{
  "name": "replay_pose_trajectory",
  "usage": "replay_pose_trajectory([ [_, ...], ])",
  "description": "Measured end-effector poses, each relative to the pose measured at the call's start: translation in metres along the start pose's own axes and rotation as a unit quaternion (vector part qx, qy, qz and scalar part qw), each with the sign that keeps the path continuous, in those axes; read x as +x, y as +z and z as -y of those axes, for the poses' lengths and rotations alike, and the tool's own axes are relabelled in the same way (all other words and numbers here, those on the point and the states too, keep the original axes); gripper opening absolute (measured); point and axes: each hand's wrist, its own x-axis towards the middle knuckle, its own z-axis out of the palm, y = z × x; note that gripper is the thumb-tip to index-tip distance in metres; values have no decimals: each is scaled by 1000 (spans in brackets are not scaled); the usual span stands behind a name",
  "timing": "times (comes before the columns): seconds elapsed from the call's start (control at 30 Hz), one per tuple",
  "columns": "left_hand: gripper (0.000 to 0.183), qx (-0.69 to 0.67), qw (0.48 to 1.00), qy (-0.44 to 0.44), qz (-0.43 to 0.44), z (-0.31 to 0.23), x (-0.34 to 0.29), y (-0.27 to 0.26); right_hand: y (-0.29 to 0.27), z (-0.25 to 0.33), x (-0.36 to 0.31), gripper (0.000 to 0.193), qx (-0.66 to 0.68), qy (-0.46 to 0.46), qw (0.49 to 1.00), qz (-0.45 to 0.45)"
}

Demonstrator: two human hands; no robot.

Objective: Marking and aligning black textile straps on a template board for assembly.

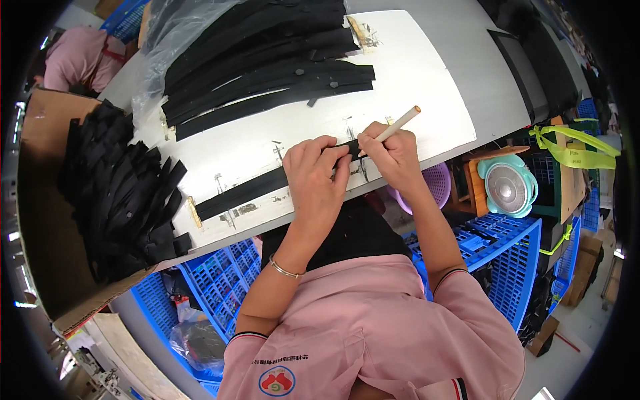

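On a white board (427, 80), a single black fabric strip (247, 192) lies near the edge closest to me. My left hand (315, 179) presses on this strip with bent fingers, thumb and forefinger drawn together at it. Close by on the right, my right hand (393, 150) grips a pale pencil-like marking stick (402, 122). Its lower end points down at the strip's right end, and the tip is partly hidden by the fingers. Dark marks on the board surround the strip. Farther back, several black strips (267, 60) lie side by side in a stack.
A cardboard box (50, 160) heaped with black strips (120, 193) stands at the left. Clear plastic film (157, 63) lies at the back left. Blue crates (510, 267) and a teal fan (510, 187) are below the table at right. Another person (80, 60) is at the far left.
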Motion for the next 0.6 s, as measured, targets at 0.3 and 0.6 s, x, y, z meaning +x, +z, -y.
replay_pose_trajectory([
  [0.3, 16, 5, 1000, 8, -16, 4, -3, -4, 5, -3, 3, 19, -43, -35, 998, 33],
  [0.6, 37, 81, 995, -32, 53, 7, -38, -49, -2, 0, -6, 19, 84, -23, 991, -105],
])
